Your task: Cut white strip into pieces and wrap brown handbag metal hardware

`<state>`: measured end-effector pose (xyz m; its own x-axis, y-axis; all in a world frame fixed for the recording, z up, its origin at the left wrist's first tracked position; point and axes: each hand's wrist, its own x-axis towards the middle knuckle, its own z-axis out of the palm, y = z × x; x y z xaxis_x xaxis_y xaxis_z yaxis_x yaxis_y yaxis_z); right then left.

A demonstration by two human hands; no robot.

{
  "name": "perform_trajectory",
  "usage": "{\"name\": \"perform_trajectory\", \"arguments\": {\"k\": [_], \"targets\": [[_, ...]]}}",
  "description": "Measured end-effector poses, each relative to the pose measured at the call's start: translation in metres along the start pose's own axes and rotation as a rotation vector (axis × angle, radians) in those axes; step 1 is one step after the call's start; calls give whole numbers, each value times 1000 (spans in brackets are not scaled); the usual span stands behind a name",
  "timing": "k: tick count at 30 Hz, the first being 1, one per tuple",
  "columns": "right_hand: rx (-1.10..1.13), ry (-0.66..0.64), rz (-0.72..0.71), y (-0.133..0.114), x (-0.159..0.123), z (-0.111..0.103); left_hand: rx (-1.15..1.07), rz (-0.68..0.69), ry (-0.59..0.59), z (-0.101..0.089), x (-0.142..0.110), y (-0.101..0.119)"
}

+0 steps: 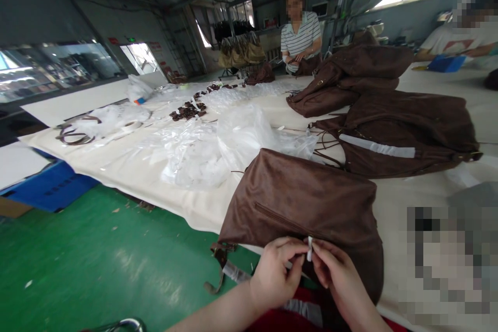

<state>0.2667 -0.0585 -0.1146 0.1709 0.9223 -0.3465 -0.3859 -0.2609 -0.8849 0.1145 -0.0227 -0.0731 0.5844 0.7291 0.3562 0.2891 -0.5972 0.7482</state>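
In the head view a brown leather bag [307, 192] with a zipped slit lies at the table's near edge. Over its lower edge, my left hand [276, 272] and my right hand [334, 267] come together fingertip to fingertip. Both are closed in a pinch on a small white strip [309, 249], which stands upright between them. What it is made of is too small to tell. The bag's strap, partly wrapped in a pale covering [235, 272], hangs off the edge left of my left hand.
More brown bags [412, 129] lie behind and to the right. Clear plastic wrapping [245, 135] and small brown pieces [189, 110] are spread over the cream-covered table [171, 197]. A person [301, 36] stands at the far side; another sits at right. A blue box [58, 184] is at lower left.
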Motion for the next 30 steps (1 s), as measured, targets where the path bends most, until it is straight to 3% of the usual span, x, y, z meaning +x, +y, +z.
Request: {"name": "perform_trajectory", "arguments": {"k": [3,7,10,13,16,20,24,30], "targets": [[-258,6,-69,-8,-2,-3,40,22,14,-5,0,3],[-897,144,-367,-10,-6,-8,165,39,67,-18,16,-4],[-1267,258,-616,-6,-8,-2,245,87,-7,-28,38,-13],[-1454,250,-698,-6,-4,9,320,145,-165,-35,64,-20],[-1529,234,-652,-9,0,12,423,190,-329,-37,85,-20],[-1543,283,-650,-7,2,-5,604,253,-476,-32,104,-11],[-1573,354,-708,-4,3,-23,793,383,-577,-16,116,0],[-1481,328,-764,-5,4,-28,944,498,-722,6,125,10]]}}
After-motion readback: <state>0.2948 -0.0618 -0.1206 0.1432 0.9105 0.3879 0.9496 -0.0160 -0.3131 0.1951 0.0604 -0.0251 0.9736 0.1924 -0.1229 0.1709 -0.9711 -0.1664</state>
